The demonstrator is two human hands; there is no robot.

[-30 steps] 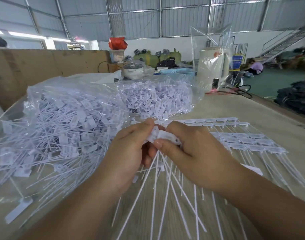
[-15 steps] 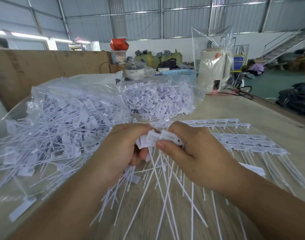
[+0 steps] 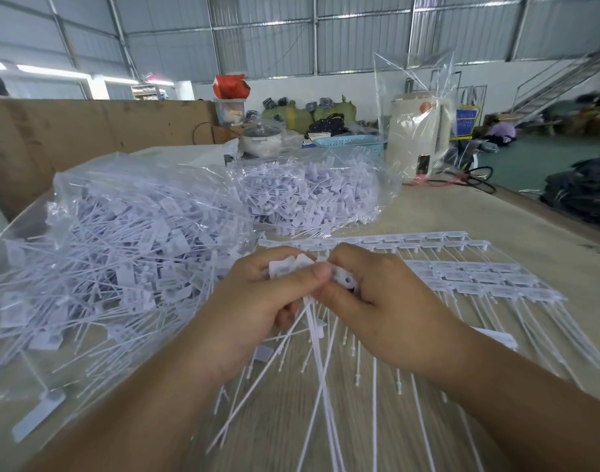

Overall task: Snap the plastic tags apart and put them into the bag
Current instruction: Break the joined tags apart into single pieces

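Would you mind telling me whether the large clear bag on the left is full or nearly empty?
Nearly full: the large clear bag bulges with loose white tags heaped against its plastic.

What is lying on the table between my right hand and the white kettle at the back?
In the head view, unsnapped tag strips lie between the right hand and the kettle, then bare table.

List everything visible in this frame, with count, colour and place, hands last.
Tag strip in hand: one bunch, white, gripped by both hands.
Joined tag strips: several rows, white, flat on the table, right.
Near bag: one, clear, full of loose white tags, left.
Far bag: one, clear, tag-filled, behind it.
Kettle: one, cream, inside a clear bag, far right.
Basket: one, blue, far centre.
Left hand: grips the tag heads.
Right hand: pinches the tag heads.
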